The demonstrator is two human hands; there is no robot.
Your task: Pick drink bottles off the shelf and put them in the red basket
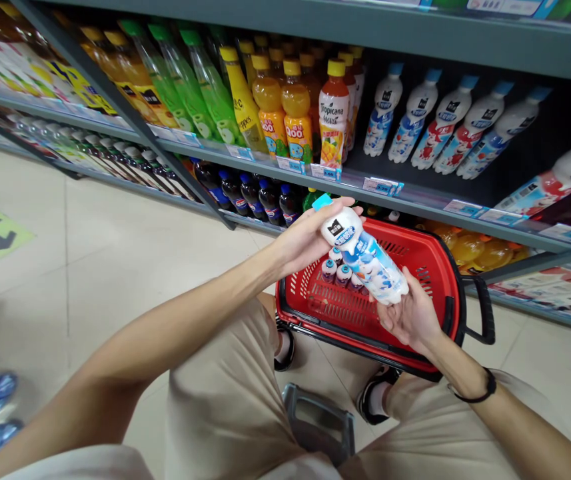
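Note:
A white and blue drink bottle [372, 260] with a light blue cap is held tilted between both my hands, label facing up. My left hand [310, 233] grips it around the neck, just below the cap. My right hand [410, 313] supports its base with the fingers closed around the bottom end. Beneath the bottle stands a red shopping basket [325, 323] between my feet. Inside the basket are several small bottles [344, 273] with pale caps, partly hidden by the held bottle.
Similar white bottles [420, 113] stand in a row on the shelf [360, 173] ahead, beside a Tropicana bottle [334, 113]. Cola bottles [250, 197] fill the shelf below. The basket's black handle [485, 310] sticks out to the right. A grey stool [320, 427] is under me.

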